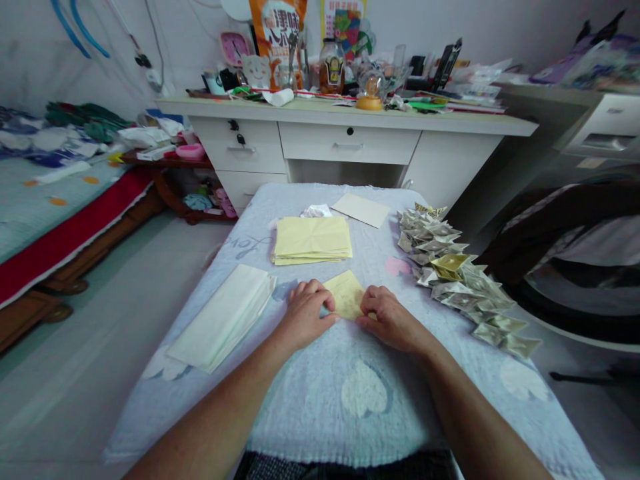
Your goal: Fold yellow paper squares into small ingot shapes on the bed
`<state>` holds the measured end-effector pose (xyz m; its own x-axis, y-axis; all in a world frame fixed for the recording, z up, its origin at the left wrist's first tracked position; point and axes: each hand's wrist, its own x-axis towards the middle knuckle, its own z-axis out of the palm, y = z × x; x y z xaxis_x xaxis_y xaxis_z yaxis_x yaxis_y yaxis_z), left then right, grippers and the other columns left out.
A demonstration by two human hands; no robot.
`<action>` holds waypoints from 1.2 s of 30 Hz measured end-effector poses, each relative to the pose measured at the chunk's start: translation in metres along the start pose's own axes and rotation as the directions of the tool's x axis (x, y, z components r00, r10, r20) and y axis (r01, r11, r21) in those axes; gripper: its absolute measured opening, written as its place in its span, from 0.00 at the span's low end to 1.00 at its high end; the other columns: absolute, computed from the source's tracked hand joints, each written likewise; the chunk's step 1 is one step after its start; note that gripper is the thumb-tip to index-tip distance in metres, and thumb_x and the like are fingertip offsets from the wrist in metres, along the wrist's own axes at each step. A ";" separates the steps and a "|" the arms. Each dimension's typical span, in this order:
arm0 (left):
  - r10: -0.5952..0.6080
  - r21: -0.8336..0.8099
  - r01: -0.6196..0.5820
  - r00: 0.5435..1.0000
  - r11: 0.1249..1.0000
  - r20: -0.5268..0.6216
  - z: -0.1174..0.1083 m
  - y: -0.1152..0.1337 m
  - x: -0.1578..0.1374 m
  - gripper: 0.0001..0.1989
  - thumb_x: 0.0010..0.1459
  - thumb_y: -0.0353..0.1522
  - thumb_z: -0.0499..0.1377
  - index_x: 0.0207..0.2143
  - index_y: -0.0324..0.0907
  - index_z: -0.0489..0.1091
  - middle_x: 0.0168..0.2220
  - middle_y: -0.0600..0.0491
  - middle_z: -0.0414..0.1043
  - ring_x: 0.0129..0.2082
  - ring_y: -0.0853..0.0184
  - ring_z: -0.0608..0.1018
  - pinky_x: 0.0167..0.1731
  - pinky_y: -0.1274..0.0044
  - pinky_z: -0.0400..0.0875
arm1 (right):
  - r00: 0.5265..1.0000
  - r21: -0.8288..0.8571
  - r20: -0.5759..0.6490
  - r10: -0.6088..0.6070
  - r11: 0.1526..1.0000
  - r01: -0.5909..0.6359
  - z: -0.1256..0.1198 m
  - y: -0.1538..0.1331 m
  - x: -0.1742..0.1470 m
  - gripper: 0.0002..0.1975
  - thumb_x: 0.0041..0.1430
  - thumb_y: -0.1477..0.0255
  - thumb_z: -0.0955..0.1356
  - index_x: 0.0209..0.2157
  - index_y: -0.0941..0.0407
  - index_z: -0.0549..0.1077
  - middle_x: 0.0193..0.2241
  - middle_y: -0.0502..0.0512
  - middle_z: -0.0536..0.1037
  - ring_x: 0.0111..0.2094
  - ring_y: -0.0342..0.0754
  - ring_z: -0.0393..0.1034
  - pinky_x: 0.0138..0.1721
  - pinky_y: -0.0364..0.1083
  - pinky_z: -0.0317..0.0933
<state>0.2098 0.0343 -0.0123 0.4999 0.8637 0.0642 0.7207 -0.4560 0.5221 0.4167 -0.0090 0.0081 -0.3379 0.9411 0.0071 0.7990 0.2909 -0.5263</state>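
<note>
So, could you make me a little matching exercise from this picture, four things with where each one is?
Things:
1. small yellow sheet
2. folded paper shapes
3. white paper bundle
4. yellow paper stack

Places:
A. in a long row along the right side of the cloth
B. on the left side of the cloth
C. in a flat pile beyond the hands
D. between the left hand and the right hand

Right pairs: 1-D, 2-A, 3-B, 4-C.
</note>
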 end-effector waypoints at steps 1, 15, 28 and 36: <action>0.002 0.001 -0.002 1.000 1.000 0.001 0.000 0.000 0.000 0.08 0.46 0.35 0.64 0.29 0.45 0.69 0.39 0.55 0.66 0.42 0.62 0.66 0.44 0.70 0.57 | 1.000 -0.006 0.002 0.020 1.000 -0.020 0.000 0.000 0.001 0.09 0.57 0.74 0.67 0.23 0.58 0.70 0.29 0.52 0.69 0.35 0.45 0.61 0.38 0.44 0.52; 0.006 0.060 -0.005 1.000 0.998 -0.017 0.001 0.003 0.001 0.05 0.55 0.35 0.57 0.29 0.44 0.69 0.39 0.54 0.67 0.42 0.62 0.66 0.41 0.69 0.58 | 0.967 -0.146 -0.050 0.251 0.956 -0.256 0.008 0.001 0.006 0.10 0.54 0.70 0.68 0.21 0.57 0.72 0.30 0.53 0.70 0.35 0.47 0.59 0.35 0.45 0.47; -0.010 0.097 0.013 1.000 0.995 -0.028 0.003 0.006 0.001 0.04 0.55 0.35 0.58 0.29 0.44 0.69 0.39 0.53 0.68 0.43 0.61 0.66 0.40 0.69 0.58 | 0.957 -0.197 -0.043 0.287 0.937 -0.289 0.009 -0.003 0.007 0.11 0.57 0.69 0.67 0.22 0.57 0.72 0.32 0.54 0.71 0.36 0.48 0.59 0.35 0.46 0.47; -0.017 0.108 0.018 1.000 0.994 -0.010 0.003 0.007 0.001 0.04 0.56 0.35 0.58 0.30 0.45 0.70 0.39 0.53 0.68 0.43 0.61 0.66 0.40 0.69 0.58 | 0.956 -0.216 -0.050 0.289 0.931 -0.293 0.011 -0.003 0.007 0.12 0.58 0.69 0.66 0.22 0.57 0.72 0.32 0.55 0.71 0.36 0.48 0.60 0.34 0.46 0.47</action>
<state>0.2164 0.0316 -0.0108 0.4827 0.8734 0.0640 0.7771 -0.4609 0.4285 0.4065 -0.0047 -0.0001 -0.0672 0.9924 -0.1026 0.9506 0.0325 -0.3087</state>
